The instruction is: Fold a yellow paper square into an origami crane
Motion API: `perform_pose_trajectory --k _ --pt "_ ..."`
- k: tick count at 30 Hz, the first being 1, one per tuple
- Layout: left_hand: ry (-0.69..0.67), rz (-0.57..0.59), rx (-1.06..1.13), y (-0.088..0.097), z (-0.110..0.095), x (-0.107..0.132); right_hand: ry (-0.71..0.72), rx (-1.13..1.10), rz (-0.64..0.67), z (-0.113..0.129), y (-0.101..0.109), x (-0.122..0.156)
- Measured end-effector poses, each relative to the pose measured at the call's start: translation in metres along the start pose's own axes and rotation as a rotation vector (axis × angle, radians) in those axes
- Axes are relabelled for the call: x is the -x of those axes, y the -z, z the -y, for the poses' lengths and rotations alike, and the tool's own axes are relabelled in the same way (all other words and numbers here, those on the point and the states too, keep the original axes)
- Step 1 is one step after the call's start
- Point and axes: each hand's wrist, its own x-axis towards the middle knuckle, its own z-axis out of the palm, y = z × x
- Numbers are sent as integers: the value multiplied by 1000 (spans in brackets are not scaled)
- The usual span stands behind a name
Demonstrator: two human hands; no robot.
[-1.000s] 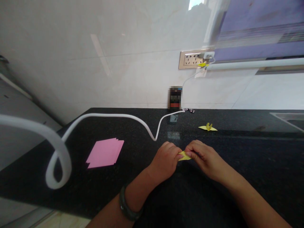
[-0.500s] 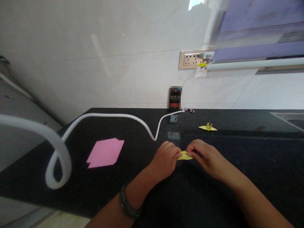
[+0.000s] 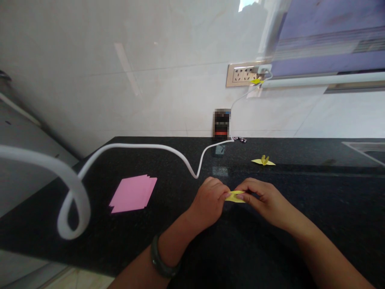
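Left hand (image 3: 209, 200) and right hand (image 3: 261, 200): fingers pinching opposite ends of the yellow paper (image 3: 234, 197), over the table (image 3: 319, 196). Edges should be aligned, pressure even, to avoid skewed creases. Yellow folded figure (image 3: 264, 161) lies beyond, untouched.

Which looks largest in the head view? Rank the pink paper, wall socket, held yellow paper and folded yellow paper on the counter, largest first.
1. Pink paper
2. Wall socket
3. Held yellow paper and folded yellow paper on the counter: too alike to rank; the held one is partly covered.
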Motion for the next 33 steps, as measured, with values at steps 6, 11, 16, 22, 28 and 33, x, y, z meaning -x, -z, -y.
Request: perform_pose_trajectory --k 6,11,16,22,28,33 --pt "34 -18 -6 1 -2 0 -28 -48 -49 4 -3 1" --pt "36 -28 -14 1 -2 0 -27 -57 -101 4 -6 0" --pt "28 -21 -10 1 -2 -1 -42 -65 -92 3 -5 0" --pt "46 -19 4 2 -2 -1 -27 -54 -97 3 -4 0" --pt "61 -9 36 2 -2 0 -13 -45 -107 2 -3 0" --pt "54 7 63 3 -3 -1 -5 -31 -106 2 -2 0"
